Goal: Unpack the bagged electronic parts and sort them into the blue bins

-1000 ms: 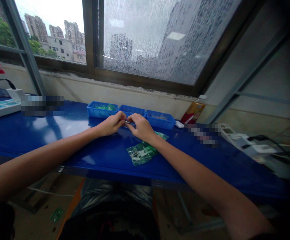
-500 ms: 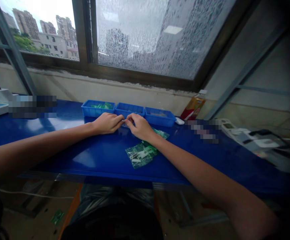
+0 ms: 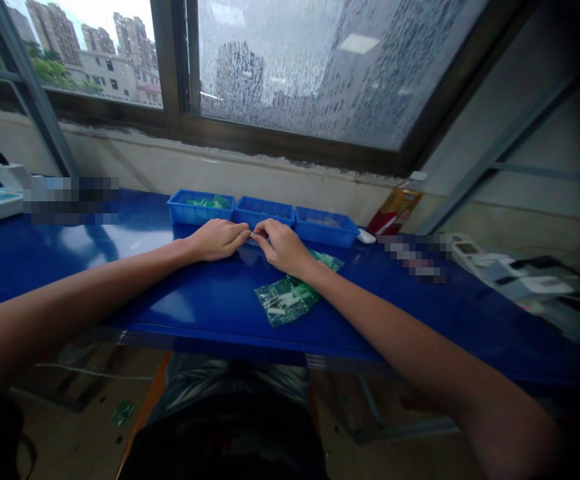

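Observation:
My left hand (image 3: 220, 239) and my right hand (image 3: 281, 247) almost meet over the blue table, just in front of the middle blue bin (image 3: 264, 212). Both are closed, fingertips pinched together around something tiny and pale, too small to name. A bit of clear plastic lies under the fingertips, partly covered. Near my right wrist lies a green-tinted clear bag (image 3: 285, 301) with white stick-like pieces in it. Another green bag (image 3: 329, 260) is partly hidden behind that forearm.
Left of the middle bin is a blue bin (image 3: 201, 208) with green packets; to its right, another blue bin (image 3: 326, 228). A white object (image 3: 367, 236) and a red-and-gold container (image 3: 396, 208) stand beyond it. Power strips lie at both sides. The table's front edge is near my lap.
The whole view has shifted slightly. My hands stay together in the same place, with fingertips slightly repositioned; a tiny pale bit now shows between them.

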Available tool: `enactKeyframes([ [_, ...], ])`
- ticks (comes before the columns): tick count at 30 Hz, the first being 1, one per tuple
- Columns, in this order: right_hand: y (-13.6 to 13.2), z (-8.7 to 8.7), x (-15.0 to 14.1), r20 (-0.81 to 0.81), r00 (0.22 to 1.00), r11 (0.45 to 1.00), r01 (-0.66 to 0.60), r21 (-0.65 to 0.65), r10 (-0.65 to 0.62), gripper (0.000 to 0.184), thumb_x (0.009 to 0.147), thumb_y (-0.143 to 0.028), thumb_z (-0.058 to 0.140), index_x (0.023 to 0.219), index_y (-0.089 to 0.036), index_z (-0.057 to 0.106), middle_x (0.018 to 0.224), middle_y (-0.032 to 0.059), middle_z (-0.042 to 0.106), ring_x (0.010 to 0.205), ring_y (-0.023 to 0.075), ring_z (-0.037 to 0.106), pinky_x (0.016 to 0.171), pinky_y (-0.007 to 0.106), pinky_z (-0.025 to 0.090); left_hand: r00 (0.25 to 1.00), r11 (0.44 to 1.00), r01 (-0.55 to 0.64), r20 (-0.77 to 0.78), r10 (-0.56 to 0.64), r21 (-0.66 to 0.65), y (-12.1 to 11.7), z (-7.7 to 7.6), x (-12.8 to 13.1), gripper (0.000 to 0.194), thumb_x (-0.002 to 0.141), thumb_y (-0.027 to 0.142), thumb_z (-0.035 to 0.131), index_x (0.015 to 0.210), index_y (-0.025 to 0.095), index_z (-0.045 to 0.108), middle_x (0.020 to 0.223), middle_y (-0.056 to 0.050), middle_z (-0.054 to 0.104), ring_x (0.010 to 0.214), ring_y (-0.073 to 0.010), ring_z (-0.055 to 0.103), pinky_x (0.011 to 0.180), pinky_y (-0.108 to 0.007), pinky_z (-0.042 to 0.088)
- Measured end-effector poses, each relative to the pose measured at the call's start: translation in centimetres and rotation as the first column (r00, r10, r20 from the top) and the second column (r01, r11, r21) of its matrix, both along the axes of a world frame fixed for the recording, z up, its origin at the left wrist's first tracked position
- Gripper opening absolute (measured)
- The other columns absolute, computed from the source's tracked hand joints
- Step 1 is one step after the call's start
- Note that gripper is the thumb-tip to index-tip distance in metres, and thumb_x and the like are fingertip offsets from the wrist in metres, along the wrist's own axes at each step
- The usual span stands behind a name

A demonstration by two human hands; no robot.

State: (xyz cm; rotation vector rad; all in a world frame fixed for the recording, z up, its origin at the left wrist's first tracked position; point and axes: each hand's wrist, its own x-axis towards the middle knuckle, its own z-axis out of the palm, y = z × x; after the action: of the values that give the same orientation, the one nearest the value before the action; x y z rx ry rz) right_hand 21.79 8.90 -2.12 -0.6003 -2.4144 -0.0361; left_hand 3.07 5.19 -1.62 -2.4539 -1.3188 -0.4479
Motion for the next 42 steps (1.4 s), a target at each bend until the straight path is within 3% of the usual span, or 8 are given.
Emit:
enactKeyframes([
  [6, 0.1, 0.1, 0.0, 0.085, 0.991, 0.995, 0.097, 0.027, -0.099, 0.028, 0.093, -0.028, 0.033, 0.081, -0.016, 0.055, 0.080, 0.0080, 0.060, 0.080, 0.0189, 0.053, 0.073, 0.030, 0.036, 0.999, 1.000, -0.017, 0.036, 0.016, 0.002, -0.4, 0.2, 0.3, 0.035, 0.093, 0.039, 0.030, 0.102, 0.015, 0.053, 0.073, -0.005, 0.066, 0.068, -0.0195, 0.063, 0.057, -0.026, 0.038],
  [13, 0.0, 0.3, 0.3, -0.094, 0.995, 0.995, 0.000, -0.097, -0.009, 0.016, 0.087, -0.029, 0.044, 0.096, -0.017, 0.050, 0.077, 0.0026, 0.057, 0.073, 0.0151, 0.053, 0.068, 0.027, 0.038, 0.994, 0.992, -0.109, -0.016, 0.110, 0.069, -0.9, 0.5, 1.1, 0.039, 0.094, 0.035, 0.025, 0.083, 0.016, 0.057, 0.071, -0.008, 0.066, 0.064, -0.0216, 0.063, 0.054, -0.028, 0.035],
  [17, -0.3, 0.4, 0.4, -0.080, 0.996, 0.997, -0.049, -0.054, 0.044, 0.019, 0.078, -0.026, 0.056, 0.094, -0.017, 0.051, 0.082, 0.0029, 0.055, 0.075, 0.0151, 0.052, 0.068, 0.027, 0.039, 0.991, 0.989, -0.137, 0.016, 0.136, 0.059, -0.7, 0.4, 0.9, 0.041, 0.094, 0.034, 0.022, 0.083, 0.016, 0.057, 0.070, -0.008, 0.066, 0.064, -0.0217, 0.063, 0.056, -0.029, 0.036],
  [21, -0.4, 0.5, 0.2, -0.047, 0.999, 0.999, -0.025, -0.025, 0.024, 0.011, 0.080, -0.023, 0.053, 0.089, -0.017, 0.055, 0.082, 0.0044, 0.056, 0.076, 0.0156, 0.051, 0.069, 0.028, 0.038, 0.991, 0.991, -0.126, 0.055, 0.124, 0.038, -0.6, 0.6, 0.8, 0.042, 0.094, 0.033, 0.020, 0.082, 0.016, 0.057, 0.070, -0.008, 0.065, 0.066, -0.0213, 0.063, 0.059, -0.029, 0.039],
  [28, -0.2, 4.6, 2.9, 0.081, 0.996, 0.988, -0.015, -0.156, 0.028, 0.024, 0.088, -0.027, 0.041, 0.082, -0.015, 0.060, 0.079, 0.0048, 0.061, 0.072, 0.0145, 0.052, 0.067, 0.027, 0.036, 0.985, 0.998, -0.069, 0.160, 0.066, 0.010, -1.7, 1.3, 1.3, 0.038, 0.093, 0.036, 0.029, 0.120, 0.015, 0.044, 0.080, -0.005, 0.067, 0.070, -0.0199, 0.064, 0.061, -0.029, 0.042],
  [32, -0.9, 6.3, 4.3, 0.070, 0.996, 0.970, 0.068, -0.233, -0.053, 0.033, 0.091, -0.031, 0.035, 0.072, -0.014, 0.057, 0.067, 0.0028, 0.058, 0.063, 0.0128, 0.051, 0.062, 0.026, 0.034, 0.973, 0.997, 0.001, 0.229, -0.019, 0.078, -2.1, 1.4, 1.9, 0.040, 0.091, 0.038, 0.037, 0.124, 0.014, 0.039, 0.082, -0.004, 0.068, 0.069, -0.0181, 0.063, 0.062, -0.028, 0.042],
  [38, -2.0, 4.9, 2.7, 0.049, 0.996, 0.931, -0.049, -0.361, 0.071, 0.033, 0.093, -0.030, 0.033, 0.070, -0.015, 0.053, 0.071, 0.0026, 0.059, 0.066, 0.0109, 0.052, 0.065, 0.024, 0.037, 0.978, 0.961, 0.037, 0.189, -0.092, 0.274, -2.1, 1.3, 2.2, 0.028, 0.088, 0.035, 0.044, 0.108, 0.017, 0.053, 0.075, -0.002, 0.067, 0.067, -0.0156, 0.063, 0.068, -0.029, 0.042],
  [42, -2.0, 4.5, 2.3, 0.058, 0.997, 0.939, -0.032, -0.341, 0.055, 0.037, 0.093, -0.036, 0.031, 0.075, -0.015, 0.056, 0.070, 0.0027, 0.059, 0.066, 0.0116, 0.053, 0.064, 0.025, 0.037, 0.985, 0.949, 0.026, 0.155, -0.078, 0.313, -2.0, 1.3, 2.1, 0.025, 0.090, 0.030, 0.039, 0.101, 0.016, 0.056, 0.079, -0.004, 0.068, 0.071, -0.0170, 0.064, 0.073, -0.031, 0.042],
])
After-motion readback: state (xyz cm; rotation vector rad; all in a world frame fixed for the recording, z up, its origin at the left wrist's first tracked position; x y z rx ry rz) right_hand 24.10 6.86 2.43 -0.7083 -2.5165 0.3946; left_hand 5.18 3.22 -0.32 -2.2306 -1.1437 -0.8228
